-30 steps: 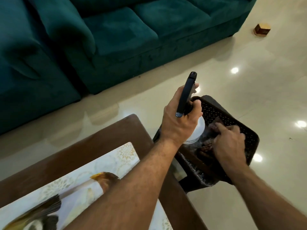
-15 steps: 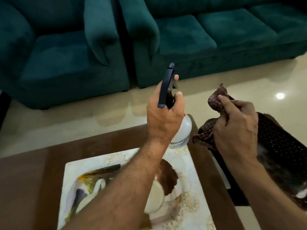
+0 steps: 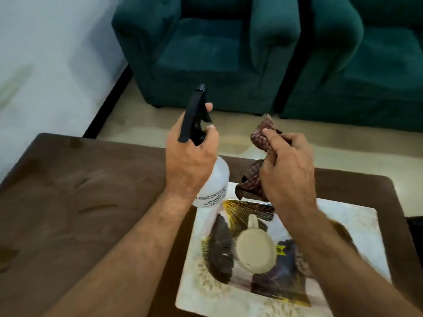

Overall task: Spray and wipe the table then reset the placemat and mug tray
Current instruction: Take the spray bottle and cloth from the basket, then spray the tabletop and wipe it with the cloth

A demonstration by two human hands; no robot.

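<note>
My left hand (image 3: 191,161) grips the neck of a white spray bottle (image 3: 214,184) with a black trigger head, held upright above the brown wooden table (image 3: 80,191). My right hand (image 3: 288,170) is closed on a crumpled dark red checked cloth (image 3: 261,138), held just right of the bottle. Below my hands a white placemat (image 3: 352,227) with a bird picture lies on the right part of the table. A cream mug (image 3: 254,248) stands on the middle of the placemat, handle pointing away from me.
A teal armchair (image 3: 206,49) and a teal sofa (image 3: 370,65) stand beyond the table across a strip of cream tiled floor (image 3: 183,122). A white wall (image 3: 45,53) is on the left. Something dark (image 3: 415,223) shows at the table's right edge.
The view has swung left from the black basket to the table. My right hand lifted the cloth out of the basket, and both hands now hover over the placemat and mug.
</note>
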